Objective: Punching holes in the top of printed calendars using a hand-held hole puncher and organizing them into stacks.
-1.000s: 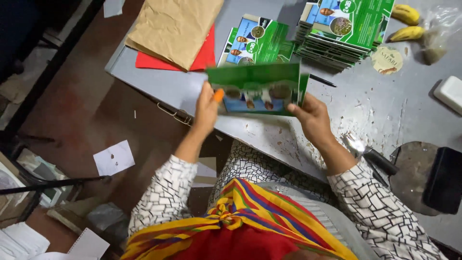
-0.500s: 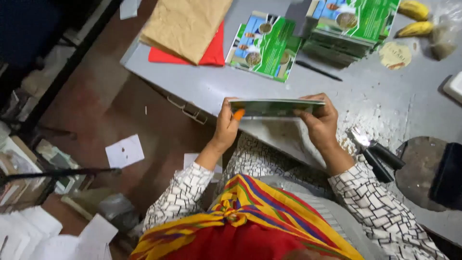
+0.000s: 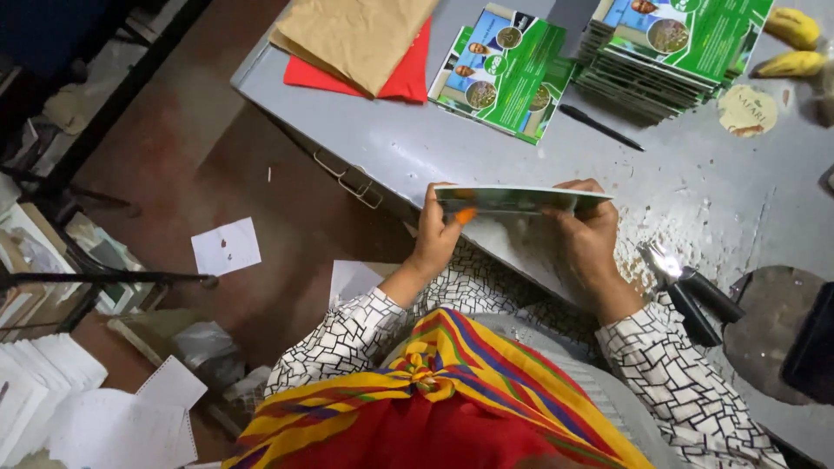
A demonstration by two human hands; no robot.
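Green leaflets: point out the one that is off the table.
The leaflet held edge-on between the left hand and right hand. The small pile and the tall stack both lie flat on the table.

Seen edge-on, the leaflet (image 3: 521, 200) held between the hands shows only a thin strip, its printed face turned out of sight. The left hand (image 3: 437, 233) and right hand (image 3: 589, 243) hide their palms and most fingers behind it. The stack of green leaflets (image 3: 669, 48) runs off the top edge, as do the brown paper (image 3: 356, 35) and a banana (image 3: 792, 26). A dark object (image 3: 812, 347) is cut by the right edge. The desk (image 3: 382, 148) extends past the frame.
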